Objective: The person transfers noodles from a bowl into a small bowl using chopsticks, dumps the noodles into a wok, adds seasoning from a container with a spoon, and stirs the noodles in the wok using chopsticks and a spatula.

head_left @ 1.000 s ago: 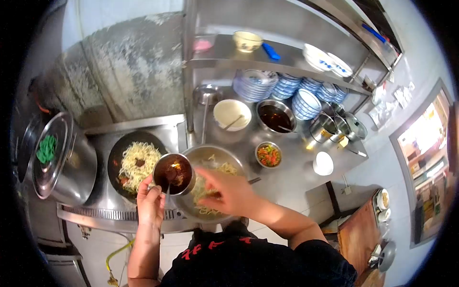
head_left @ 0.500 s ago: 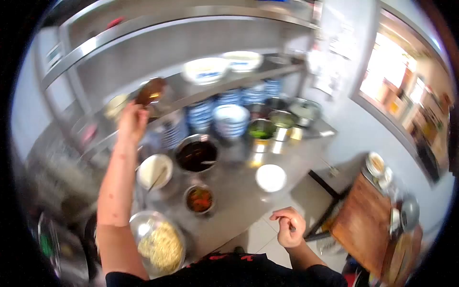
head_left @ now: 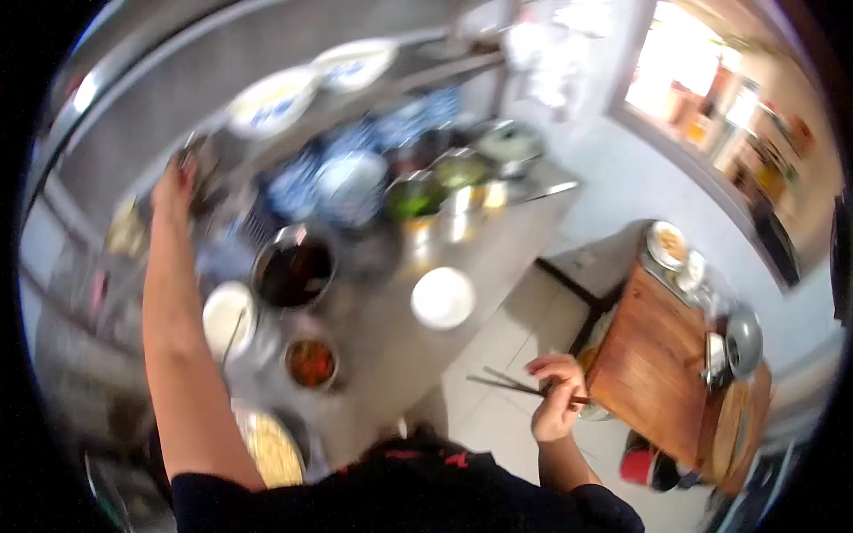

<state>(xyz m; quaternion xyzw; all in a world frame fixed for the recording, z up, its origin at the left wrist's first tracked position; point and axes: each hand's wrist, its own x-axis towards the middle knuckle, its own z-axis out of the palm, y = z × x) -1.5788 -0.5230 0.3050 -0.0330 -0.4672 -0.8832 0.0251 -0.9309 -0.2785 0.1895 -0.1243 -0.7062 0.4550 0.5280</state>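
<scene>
My left hand (head_left: 171, 188) reaches up to the shelf at the far left, its fingers closed on the edge of a small shiny container (head_left: 203, 164); blur hides its contents. In my right hand (head_left: 558, 398), a pair of dark chopsticks (head_left: 502, 383) points left, above the floor between the counter and a wooden table. Below my left forearm, a metal bowl of noodles (head_left: 274, 449) is partly covered by the arm. On the counter are a white tub (head_left: 224, 322) with a utensil in it, a pot of dark liquid (head_left: 293, 271) and a bowl of red and green food (head_left: 311, 362).
A white bowl (head_left: 442, 298) stands near the counter's edge. Stacked blue-and-white bowls (head_left: 351, 186) and metal pots (head_left: 415, 197) line the back. Large bowls (head_left: 274, 99) sit on the shelf. To the right is the wooden table (head_left: 653, 355).
My view has swung to the right. The amber-brown container at my left hand now shows less of its inside. Chopsticks now show in my right hand, where none were visible before.
</scene>
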